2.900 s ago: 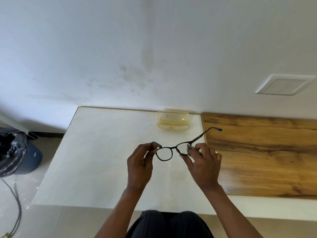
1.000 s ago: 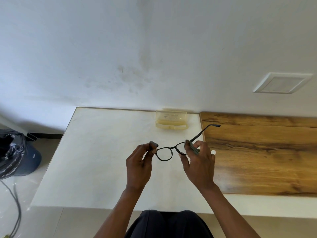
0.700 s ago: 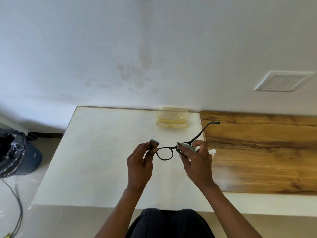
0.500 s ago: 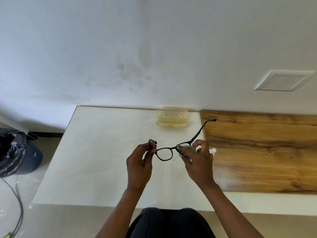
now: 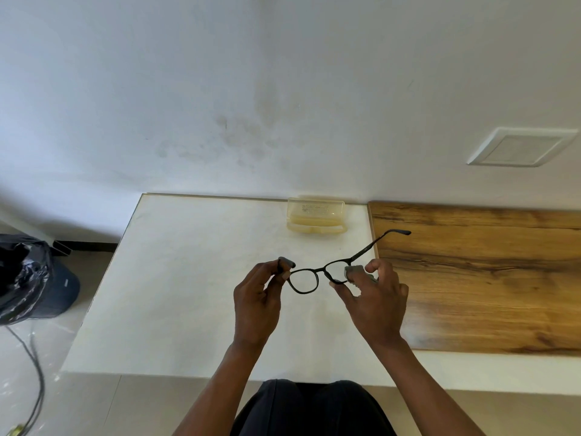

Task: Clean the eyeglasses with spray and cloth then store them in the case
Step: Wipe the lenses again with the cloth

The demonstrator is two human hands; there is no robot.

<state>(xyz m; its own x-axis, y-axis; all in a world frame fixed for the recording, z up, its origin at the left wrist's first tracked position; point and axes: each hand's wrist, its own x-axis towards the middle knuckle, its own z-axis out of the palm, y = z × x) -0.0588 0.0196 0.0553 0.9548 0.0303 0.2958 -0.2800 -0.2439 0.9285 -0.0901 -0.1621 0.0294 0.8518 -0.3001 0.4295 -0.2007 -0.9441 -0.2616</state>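
- Here, the left hand [image 5: 256, 305] holds the black eyeglasses [image 5: 317, 275] above the white table [image 5: 176, 278], its thumb and fingers curled and pinching the frame at the left end, beside the left lens
- A dark, rounded end [image 5: 286, 262] shows just above the left fingertips; it looks like the tip of the folded left temple, though I cannot tell for sure
- The right hand [image 5: 375, 302] holds a small grey cloth [image 5: 354, 272] against the right lens, with the thumb on the near side and the curled fingers behind, so the lens is pinched through the cloth
- The right lens is mostly hidden by cloth and fingers; the left lens is in plain view, and the table shows through it
- The right temple [image 5: 382, 239] is unfolded and points away and to the right, its tip over the edge of the wooden board [image 5: 487, 278]
- The glasses hang in the air between the two hands, touching nothing else
- A pale, see-through yellowish case [image 5: 317, 215] sits at the far edge of the table against the white wall [image 5: 283, 89], well apart from the hands; whether its lid is up or down I cannot tell
- The wooden board lies on the right side, butted against the white table
- On the floor to the left stands a bin with a black bag [image 5: 25, 275], and a dark cable [image 5: 34, 382] runs below it
- A white square plate [image 5: 522, 147] is fixed to the wall at upper right
- The person's dark-clothed lap [image 5: 311, 410] shows at the bottom edge
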